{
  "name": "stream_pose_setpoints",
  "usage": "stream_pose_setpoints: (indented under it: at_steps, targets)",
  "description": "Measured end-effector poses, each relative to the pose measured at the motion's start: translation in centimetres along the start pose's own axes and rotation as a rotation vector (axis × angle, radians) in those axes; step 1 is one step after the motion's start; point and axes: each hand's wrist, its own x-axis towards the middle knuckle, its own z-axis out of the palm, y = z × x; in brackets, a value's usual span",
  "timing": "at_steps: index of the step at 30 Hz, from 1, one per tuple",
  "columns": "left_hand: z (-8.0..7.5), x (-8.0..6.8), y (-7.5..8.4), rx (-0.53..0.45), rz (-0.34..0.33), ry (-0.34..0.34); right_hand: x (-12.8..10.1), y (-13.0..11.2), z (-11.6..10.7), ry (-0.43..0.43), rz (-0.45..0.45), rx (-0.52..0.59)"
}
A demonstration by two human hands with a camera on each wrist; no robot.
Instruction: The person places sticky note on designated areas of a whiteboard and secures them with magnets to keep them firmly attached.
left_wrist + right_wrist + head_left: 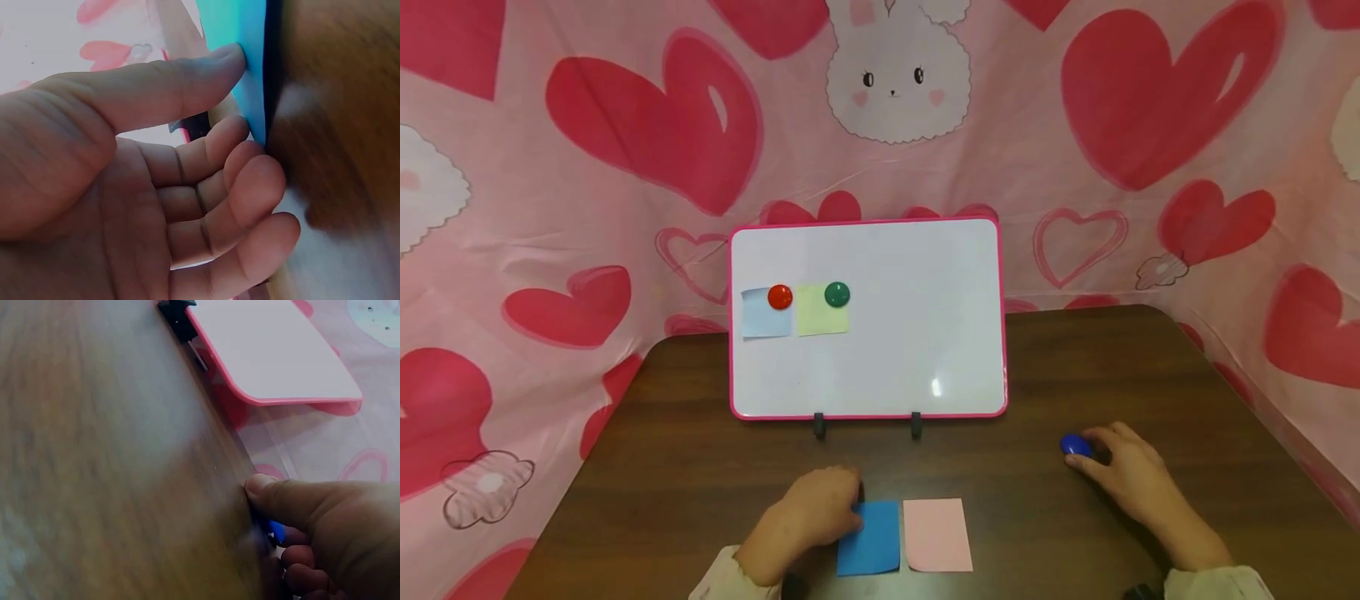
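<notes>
My left hand (820, 504) is at the left edge of a blue sticky note (876, 542) lying on the table. In the left wrist view, the thumb (212, 69) lies against the note's face and the curled fingertips meet its edge, pinching it. To the right, my right hand (1127, 471) grips a round blue magnet (1077, 445) between thumb and fingers, low at the tabletop. The right wrist view shows just a sliver of that magnet (277, 531) behind the thumb. Beside the blue note lies a pink sticky note (937, 536).
A pink-framed whiteboard (925, 325) stands on black feet (916, 425) at the back of the wooden table (700, 433). A red magnet (780, 297) is on its light blue note (766, 321), a green magnet (837, 294) on its yellow-green note (822, 318). Heart-patterned cloth (625, 192) hangs behind.
</notes>
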Motion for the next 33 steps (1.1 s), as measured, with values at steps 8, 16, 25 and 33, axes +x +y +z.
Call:
stream_pose_setpoints:
  at_steps: [8, 16, 25, 33]
  targets:
    - [0.1, 0.0, 0.3, 0.019, -0.004, 0.003, -0.1, 0.1, 1.3, 0.179, -0.052, -0.01]
    - [0.4, 0.0, 0.7, 0.078, -0.012, 0.015, 0.0, 0.1, 1.6, 0.214, -0.02, 0.009]
    - [0.5, -0.1, 1.3, 0.076, -0.006, -0.001, 0.0, 0.3, 1.5, 0.219, -0.007, 0.014]
    - [0.3, -0.1, 1.3, 0.036, -0.016, 0.006, -0.1, 0.3, 1.5, 0.232, -0.007, 0.02]
